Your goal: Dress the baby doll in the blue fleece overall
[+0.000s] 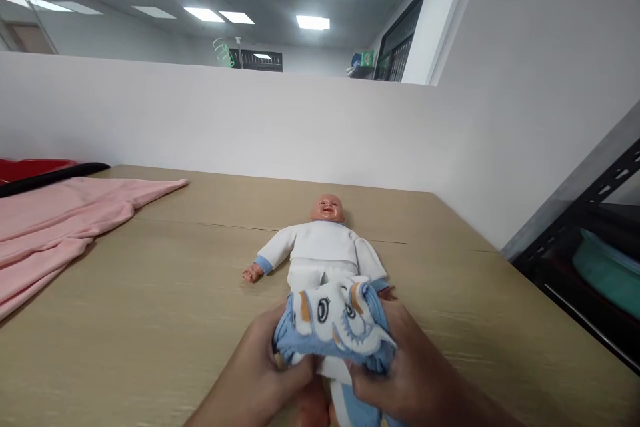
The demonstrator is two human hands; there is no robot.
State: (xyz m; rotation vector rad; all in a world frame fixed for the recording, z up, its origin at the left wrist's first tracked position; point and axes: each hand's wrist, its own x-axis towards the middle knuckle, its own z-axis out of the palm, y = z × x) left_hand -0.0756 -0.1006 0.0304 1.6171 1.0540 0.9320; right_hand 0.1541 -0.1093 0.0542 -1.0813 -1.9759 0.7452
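A baby doll (327,208) lies on its back on the table, head away from me, in a white long-sleeved top (325,240) with blue cuffs. Over its lower body, both hands grip bunched blue-and-white baby pants (330,330) with an animal face on them. My left hand (273,363) is closed on the left edge, thumb inward. On the opposite edge my right hand (395,370) is closed the same way. A blue-and-white part of the cloth hangs below, at the doll's leg on the right. Another bare leg (314,403) shows between my wrists, partly hidden.
Pink cloth (75,220) is spread at the table's left, beside a red item with a black edge (55,173). A low white partition (250,123) stands behind the wooden table (175,293). To the right is a black metal rack (565,253) holding a green container (607,273).
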